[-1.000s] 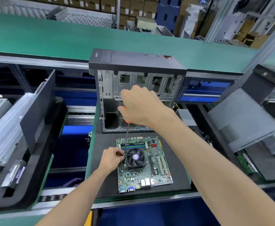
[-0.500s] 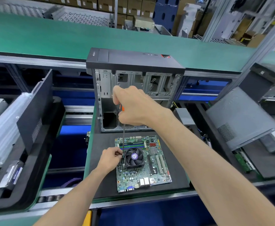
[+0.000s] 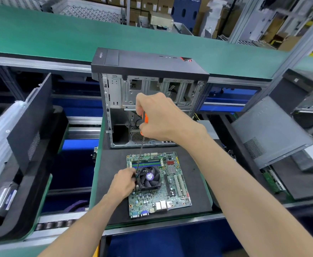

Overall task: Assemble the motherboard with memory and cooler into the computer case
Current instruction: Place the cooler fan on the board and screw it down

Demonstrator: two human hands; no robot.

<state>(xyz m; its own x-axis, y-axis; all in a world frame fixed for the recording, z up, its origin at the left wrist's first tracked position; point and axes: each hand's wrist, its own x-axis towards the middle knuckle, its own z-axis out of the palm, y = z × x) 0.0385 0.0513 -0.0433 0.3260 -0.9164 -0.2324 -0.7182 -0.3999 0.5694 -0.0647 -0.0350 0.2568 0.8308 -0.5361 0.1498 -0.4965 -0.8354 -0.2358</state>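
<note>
A green motherboard (image 3: 172, 193) lies flat on a black mat (image 3: 198, 182), with memory sticks (image 3: 146, 162) along its far edge and a black fan cooler (image 3: 149, 178) near its left side. My right hand (image 3: 159, 117) grips the orange handle of a long screwdriver (image 3: 139, 156) whose tip meets the cooler's left far corner. My left hand (image 3: 124, 182) pinches the shaft's tip at the cooler's left edge. Behind the mat stands the open computer case (image 3: 152, 86), its bare metal interior facing me.
A green conveyor belt (image 3: 59, 34) runs behind the case. A black case side panel (image 3: 29, 123) leans in a foam tray at left. Another grey case (image 3: 268, 130) lies tilted at right. Cardboard boxes and racks fill the background.
My right hand and the screwdriver handle have shifted slightly, the grip turning on the handle. My left hand stays at the cooler's left edge. The motherboard has not moved.
</note>
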